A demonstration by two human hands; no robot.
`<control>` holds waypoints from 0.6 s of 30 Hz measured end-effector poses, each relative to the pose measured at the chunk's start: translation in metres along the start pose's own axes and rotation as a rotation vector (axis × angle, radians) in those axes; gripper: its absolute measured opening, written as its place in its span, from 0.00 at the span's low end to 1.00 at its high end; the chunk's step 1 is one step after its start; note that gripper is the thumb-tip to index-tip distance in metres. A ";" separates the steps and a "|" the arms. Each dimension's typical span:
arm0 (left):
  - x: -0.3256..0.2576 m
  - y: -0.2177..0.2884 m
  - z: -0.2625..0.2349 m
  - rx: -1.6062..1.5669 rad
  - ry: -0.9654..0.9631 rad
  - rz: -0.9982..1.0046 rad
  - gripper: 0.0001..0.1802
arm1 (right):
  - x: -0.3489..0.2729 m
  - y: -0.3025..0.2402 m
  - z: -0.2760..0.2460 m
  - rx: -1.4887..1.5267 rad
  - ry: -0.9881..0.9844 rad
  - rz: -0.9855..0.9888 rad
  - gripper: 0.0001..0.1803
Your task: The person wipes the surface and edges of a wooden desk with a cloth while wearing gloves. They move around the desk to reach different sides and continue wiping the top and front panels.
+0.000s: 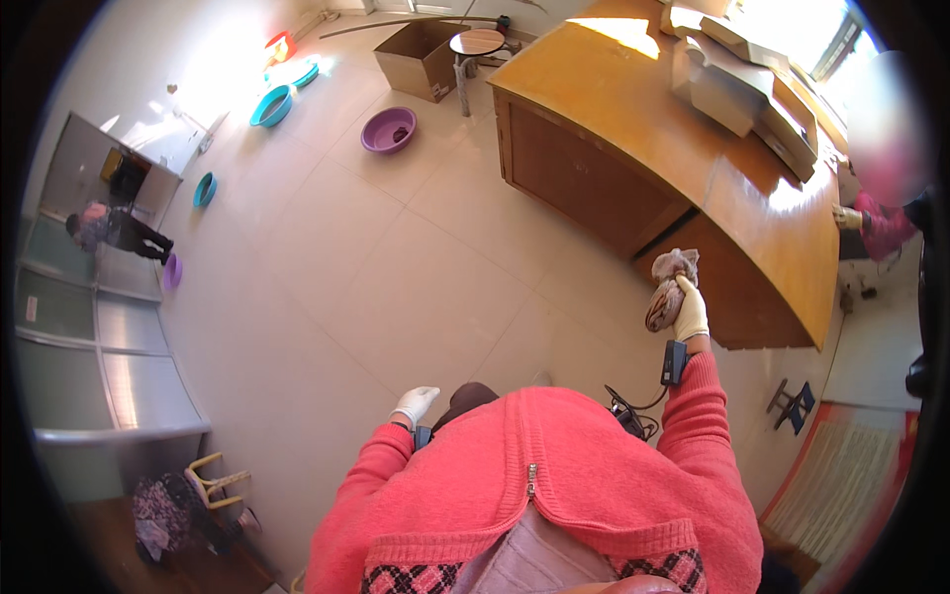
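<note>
My right hand (690,312), in a pale glove, is closed round a crumpled greyish-brown cloth bundle (668,297). The bundle is held up in front of the wooden desk's (584,183) side, its paler end bunched at the top. A dark device is strapped to my right wrist. To the left of my body, my left hand (417,403) hangs low over the tiled floor in a white glove. Its fingers look stretched out, and nothing shows in them.
Opened cardboard boxes (727,89) lie on the desk. A purple basin (389,131), a teal basin (270,105) and a large carton (424,61) stand on the floor ahead, beside a round stool (477,43). A person's gloved hand (846,217) is beyond the desk's right end.
</note>
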State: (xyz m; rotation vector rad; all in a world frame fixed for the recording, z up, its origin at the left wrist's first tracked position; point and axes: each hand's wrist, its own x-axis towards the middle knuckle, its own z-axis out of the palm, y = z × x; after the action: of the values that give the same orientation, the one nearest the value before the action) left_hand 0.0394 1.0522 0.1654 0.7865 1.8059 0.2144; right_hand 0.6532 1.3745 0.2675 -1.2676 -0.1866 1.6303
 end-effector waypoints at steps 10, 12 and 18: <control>0.120 0.070 -0.118 0.071 0.043 -0.127 0.28 | 0.170 -0.149 0.203 -0.341 0.086 -0.669 0.20; 0.154 0.089 -0.149 0.044 0.070 -0.238 0.26 | 0.206 -0.165 0.218 -0.462 0.212 -0.821 0.22; 0.232 0.171 -0.233 0.086 0.086 -0.192 0.31 | 0.307 -0.185 0.176 -0.462 0.558 -0.740 0.23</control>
State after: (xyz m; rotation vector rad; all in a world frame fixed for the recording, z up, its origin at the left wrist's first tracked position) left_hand -0.1412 1.3762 0.1608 0.6667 1.9693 0.0458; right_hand 0.6484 1.7731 0.2677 -1.6851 -0.6228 0.5848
